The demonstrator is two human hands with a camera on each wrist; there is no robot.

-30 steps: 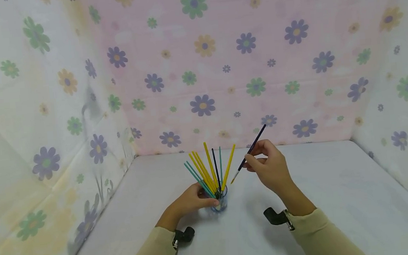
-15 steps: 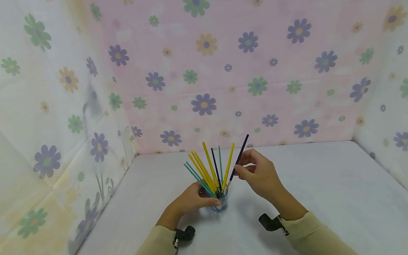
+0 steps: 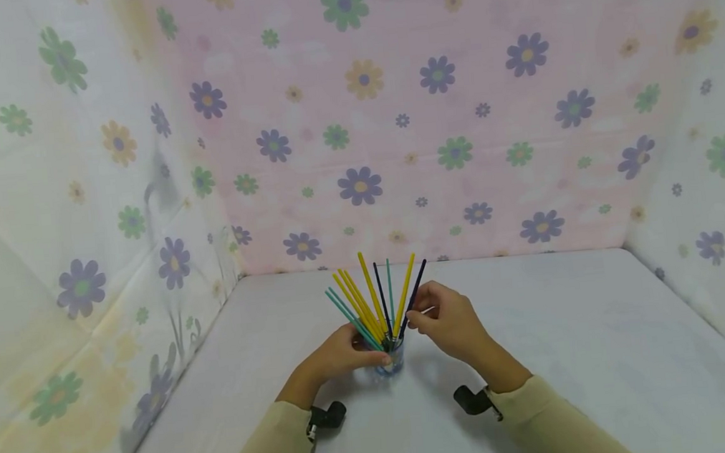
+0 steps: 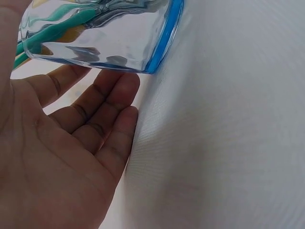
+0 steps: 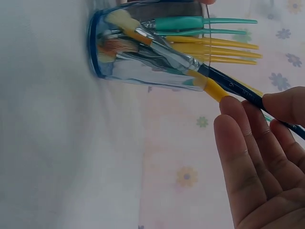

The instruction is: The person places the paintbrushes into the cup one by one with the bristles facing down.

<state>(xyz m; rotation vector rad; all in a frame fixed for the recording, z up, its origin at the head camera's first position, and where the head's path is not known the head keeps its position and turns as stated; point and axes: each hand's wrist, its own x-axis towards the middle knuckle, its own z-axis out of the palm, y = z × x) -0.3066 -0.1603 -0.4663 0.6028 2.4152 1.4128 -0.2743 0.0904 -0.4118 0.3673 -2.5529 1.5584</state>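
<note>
A clear glass cup (image 3: 396,360) with a blue base stands on the table, holding several paintbrushes with yellow (image 3: 373,294), teal (image 3: 341,307) and dark blue handles. My left hand (image 3: 332,359) holds the cup from its left side, thumb in front and fingers behind; the left wrist view has these fingers (image 4: 102,105) beside the glass wall. Between thumb and fingers, my right hand (image 3: 451,323) pinches the handle of a dark blue paintbrush (image 5: 233,86). That brush leans to the right, its bristles (image 5: 123,21) inside the cup near the bottom.
White cloth covers the table (image 3: 542,355). A pink flowered curtain (image 3: 407,143) hangs behind it, with pale flowered sheets (image 3: 27,234) at the sides. A black wrist mount (image 3: 473,399) sits on each forearm.
My right hand has moved left and down, bringing the dark blue paintbrush from beside the cup to bristles-down inside it. My left hand has stayed on the cup.
</note>
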